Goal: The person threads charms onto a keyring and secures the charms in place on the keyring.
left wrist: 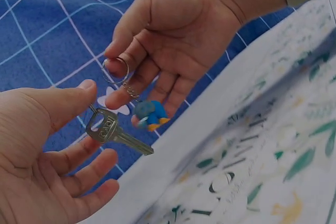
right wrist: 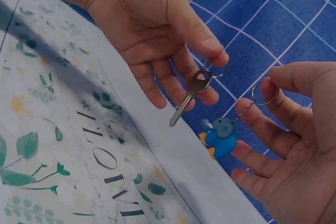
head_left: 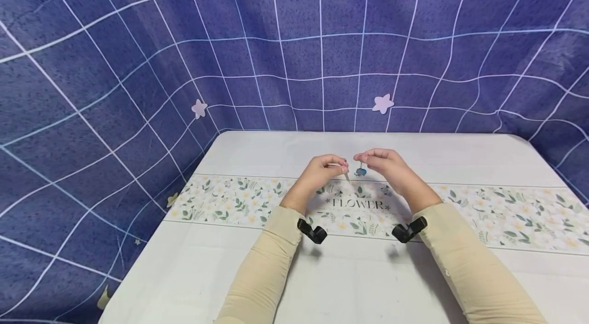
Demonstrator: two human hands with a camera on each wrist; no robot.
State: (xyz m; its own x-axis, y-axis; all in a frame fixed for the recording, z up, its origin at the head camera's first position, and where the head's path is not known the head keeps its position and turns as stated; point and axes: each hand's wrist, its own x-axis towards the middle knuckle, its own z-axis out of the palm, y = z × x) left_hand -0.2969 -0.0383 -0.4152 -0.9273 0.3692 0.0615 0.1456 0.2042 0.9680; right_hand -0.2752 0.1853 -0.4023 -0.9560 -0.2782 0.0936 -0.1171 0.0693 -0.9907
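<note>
Thumb and fingers of my left hand [head_left: 317,175] pinch a small split ring from which a silver key [left wrist: 119,134] hangs, its blade slanting down. My right hand [head_left: 385,163] pinches another metal ring between thumb and index finger. From that ring a short chain carries a blue animal-shaped charm [right wrist: 222,141], with a grey head and orange-yellow feet. The two hands face each other above the table, close but apart. In the right wrist view the key [right wrist: 188,97] hangs beside the charm without touching it.
A white table [head_left: 202,262] lies beneath, crossed by a printed floral band [head_left: 221,201] with the word FLOWER. Behind and to the left hangs a blue curtain [head_left: 294,58] with a white grid and stars. Each wrist wears a small black mount [head_left: 313,232].
</note>
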